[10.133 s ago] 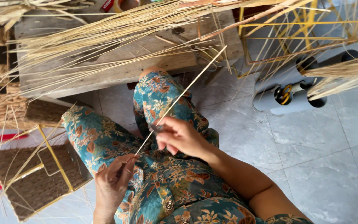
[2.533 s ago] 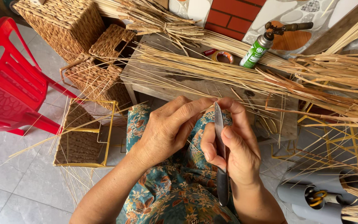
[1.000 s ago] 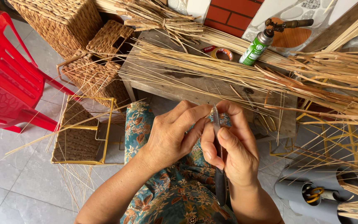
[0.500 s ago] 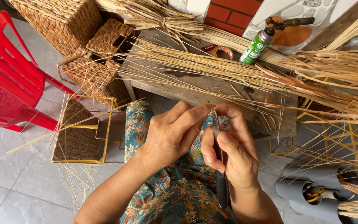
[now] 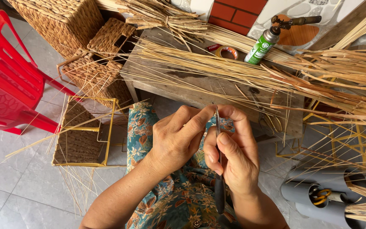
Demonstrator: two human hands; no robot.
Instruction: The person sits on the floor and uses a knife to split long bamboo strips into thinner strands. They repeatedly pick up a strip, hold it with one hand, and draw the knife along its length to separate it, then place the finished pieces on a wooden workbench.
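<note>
While both hands meet over the lap, the right hand (image 5: 234, 157) is closed around a dark-handled knife (image 5: 219, 178), handle pointing down toward the floral trousers (image 5: 178, 199), thin blade rising between thumb and forefinger. The left hand (image 5: 178, 142) has its fingers (image 5: 200, 123) pinched shut against the blade tip; whether a straw strip lies in that pinch cannot be told.

Packages and labels: one green spray-style canister (image 5: 261, 46) with a pale label patch and a dark metal nozzle stands upright at the far edge of the wooden worktop (image 5: 200, 91), against the wall. One roll of tape (image 5: 226, 51) lies just left of it.

Counts: one red plastic chair (image 5: 9, 80) at left. Two finished woven baskets (image 5: 64, 19) stacked at upper left, with further woven pieces below them. One yellow wire frame with a woven panel (image 5: 83, 133) on the tiled floor. Loose straw strips (image 5: 217, 68) across the worktop, too many to count; one tied bundle (image 5: 166, 17) at top. Two grey pipe sections (image 5: 318, 199) at lower right, one holding yellow-handled scissors (image 5: 320, 196).
</note>
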